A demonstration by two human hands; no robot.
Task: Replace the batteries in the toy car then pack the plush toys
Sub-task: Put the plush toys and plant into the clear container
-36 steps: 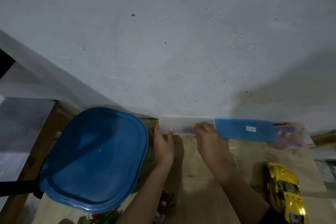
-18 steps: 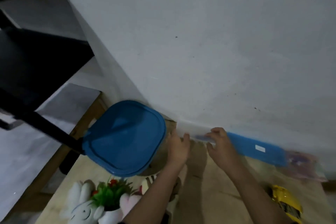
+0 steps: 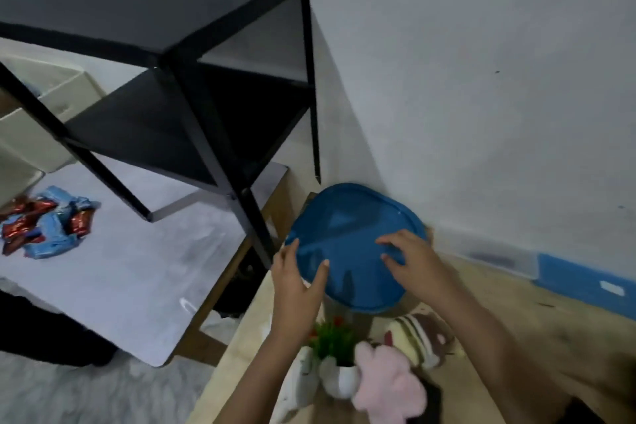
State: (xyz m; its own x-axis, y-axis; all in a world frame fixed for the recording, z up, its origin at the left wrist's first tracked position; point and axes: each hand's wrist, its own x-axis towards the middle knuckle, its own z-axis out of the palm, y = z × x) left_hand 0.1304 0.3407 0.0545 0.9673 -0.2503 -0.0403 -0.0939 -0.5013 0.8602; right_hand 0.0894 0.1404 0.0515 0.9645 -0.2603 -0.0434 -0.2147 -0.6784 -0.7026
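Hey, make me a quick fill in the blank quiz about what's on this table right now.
1. The left hand and right hand both touch a blue ___.
2. The fluffy plush toy near the plant is ___.
3. The shelf unit on the left is ___.
Missing words: lid; pink; black.

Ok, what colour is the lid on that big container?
Blue lid, clearest in head view.

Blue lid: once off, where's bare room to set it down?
Bare wooden table lies right of the right hand, bordered by the blue box along the wall. The white side table is open between the snack wrappers and its near edge. Crowded: plush toys and plant pot in front of the blue lid.
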